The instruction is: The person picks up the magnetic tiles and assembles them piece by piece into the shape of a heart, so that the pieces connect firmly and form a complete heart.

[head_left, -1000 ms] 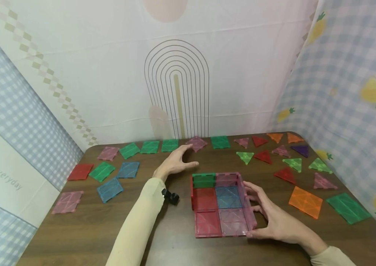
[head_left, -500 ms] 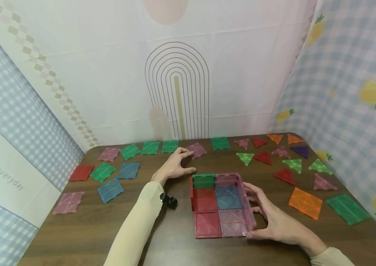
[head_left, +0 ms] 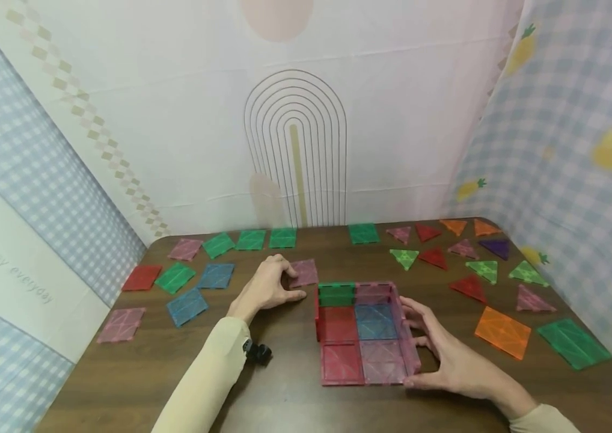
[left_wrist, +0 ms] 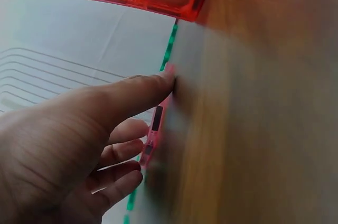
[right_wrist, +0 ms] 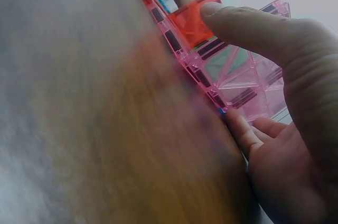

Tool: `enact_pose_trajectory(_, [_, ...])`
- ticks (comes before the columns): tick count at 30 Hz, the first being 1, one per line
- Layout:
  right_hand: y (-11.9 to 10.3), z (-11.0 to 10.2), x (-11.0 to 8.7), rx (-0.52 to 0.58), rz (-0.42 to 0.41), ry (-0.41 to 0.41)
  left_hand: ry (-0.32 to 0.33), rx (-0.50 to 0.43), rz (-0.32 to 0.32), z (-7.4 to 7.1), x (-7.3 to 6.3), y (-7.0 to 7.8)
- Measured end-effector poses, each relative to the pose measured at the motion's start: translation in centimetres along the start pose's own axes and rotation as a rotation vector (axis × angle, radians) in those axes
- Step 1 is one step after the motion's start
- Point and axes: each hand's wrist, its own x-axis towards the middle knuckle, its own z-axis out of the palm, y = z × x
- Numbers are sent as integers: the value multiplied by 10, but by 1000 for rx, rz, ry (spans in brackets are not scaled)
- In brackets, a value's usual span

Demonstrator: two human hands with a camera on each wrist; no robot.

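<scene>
In the head view my left hand [head_left: 269, 285] holds a pink square magnetic tile [head_left: 305, 273] flat on the table. The fingers lie at its left edge, the thumb by its near edge; the left wrist view shows the thumb [left_wrist: 142, 93] at the tile's end. My right hand [head_left: 449, 358] steadies an open box of magnetic tiles [head_left: 376, 322], fingers along the outside of its pink right wall [right_wrist: 245, 78] and thumb at the front corner. The box has red, blue and pink floor tiles and low green, pink and red walls. Its front is open.
Green square tiles [head_left: 252, 239] line the table's back edge. Blue tiles [head_left: 187, 307], a red tile [head_left: 142, 278] and pink ones lie left. Several triangles [head_left: 468, 288], an orange square [head_left: 502, 332] and a green one [head_left: 573, 343] lie right. Fabric curtains [head_left: 203, 120] surround the table.
My left hand has closed on the pink tile and slid it from the back edge toward me and slightly left, close to the box. The right hand and box have stayed put.
</scene>
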Motion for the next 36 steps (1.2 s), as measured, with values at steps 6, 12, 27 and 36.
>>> enact_pose_trajectory(6, [3, 0, -1, -8, 4, 3, -79, 13, -76, -33, -26, 34])
enact_pose_trajectory(12, [5, 0, -2, -9, -3, 13, -126, 7, -100, -41, -39, 34])
enact_pose_trajectory(27, [6, 2, 1, -7, -12, 52, -173, -565, -39, -50, -76, 58])
enact_pose_trajectory(36, [8, 4, 5, 10, -33, 72, -262, -678, -31, -47, -92, 97])
